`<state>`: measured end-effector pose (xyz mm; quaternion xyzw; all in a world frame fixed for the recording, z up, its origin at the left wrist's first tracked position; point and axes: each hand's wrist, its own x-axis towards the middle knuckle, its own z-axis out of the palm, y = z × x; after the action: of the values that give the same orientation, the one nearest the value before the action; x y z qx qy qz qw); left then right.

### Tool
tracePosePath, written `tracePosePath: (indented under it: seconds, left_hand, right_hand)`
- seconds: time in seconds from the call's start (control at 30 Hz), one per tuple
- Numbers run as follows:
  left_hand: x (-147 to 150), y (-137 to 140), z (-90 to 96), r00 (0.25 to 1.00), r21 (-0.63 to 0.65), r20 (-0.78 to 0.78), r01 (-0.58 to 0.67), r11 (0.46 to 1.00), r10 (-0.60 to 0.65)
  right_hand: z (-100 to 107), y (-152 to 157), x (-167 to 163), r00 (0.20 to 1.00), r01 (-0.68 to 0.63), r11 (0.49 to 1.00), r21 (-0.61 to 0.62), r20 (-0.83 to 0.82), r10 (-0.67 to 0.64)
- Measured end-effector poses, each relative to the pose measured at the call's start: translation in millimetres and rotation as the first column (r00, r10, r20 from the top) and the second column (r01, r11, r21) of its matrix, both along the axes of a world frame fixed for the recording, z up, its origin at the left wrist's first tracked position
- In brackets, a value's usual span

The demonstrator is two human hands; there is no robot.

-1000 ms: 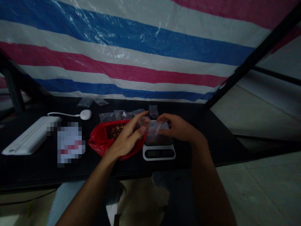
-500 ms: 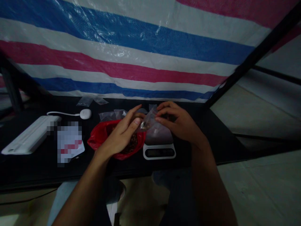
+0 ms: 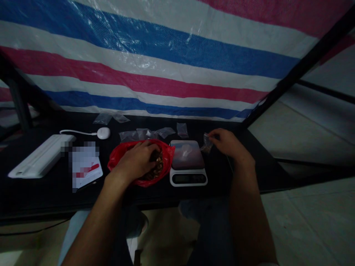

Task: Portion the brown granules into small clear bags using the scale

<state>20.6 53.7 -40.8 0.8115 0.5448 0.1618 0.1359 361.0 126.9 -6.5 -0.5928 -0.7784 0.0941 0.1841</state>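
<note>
My right hand (image 3: 226,142) pinches the top of a small clear plastic bag (image 3: 206,144) with something brownish at its bottom, just right of a digital scale (image 3: 188,177). My left hand (image 3: 138,159) reaches into a red plastic bag (image 3: 169,162) of small brown pieces (image 3: 158,166) that look like nuts or seeds. Its fingers curve over the pieces with the thumb apart from them; the fingertips are partly hidden. The scale has a white body and a shiny platform, with nothing standing on it.
Several flat clear bags (image 3: 129,136) lie behind the red bag, and one small bag (image 3: 182,130) lies behind the scale. At left are a white box-shaped device (image 3: 41,157), a white round piece on a cable (image 3: 103,133) and a blurred packet (image 3: 88,166). A striped sheet (image 3: 166,85) hangs behind the table.
Both hands were together at the clear bag above the scale. My right hand has carried it right and down beside the scale; my left hand has moved left into the red bag.
</note>
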Motion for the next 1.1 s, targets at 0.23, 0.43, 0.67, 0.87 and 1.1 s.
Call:
tracePosePath:
  seconds: [0.23,0.43,0.67,0.87,1.1]
  left_hand:
    - [-2,-1,4.4,0.999,0.045,-0.033,-0.033,0.998,0.034]
    - [0,-1,18.7,0.989,-0.089,-0.126,-0.092,0.992,0.080]
    - [-16,7,20.2,0.995,-0.093,-0.094,-0.044,0.995,0.035]
    - [16,15,50.9,0.980,0.055,0.109,0.161,0.985,-0.167]
    - [84,38,64.0,0.899,0.058,0.014,0.436,0.898,-0.437]
  right_hand:
    - [-4,6,16,0.998,0.062,0.998,-0.010,0.000,-0.062]
    - [-5,7,3,0.993,0.002,0.983,0.183,-0.114,0.019]
    - [4,-3,-12,0.969,-0.040,0.988,0.148,-0.236,0.075]
    - [5,-4,-10,0.965,-0.036,0.988,0.153,-0.251,0.074]
    - [7,-8,-13,0.966,-0.027,0.991,0.132,-0.253,0.060]
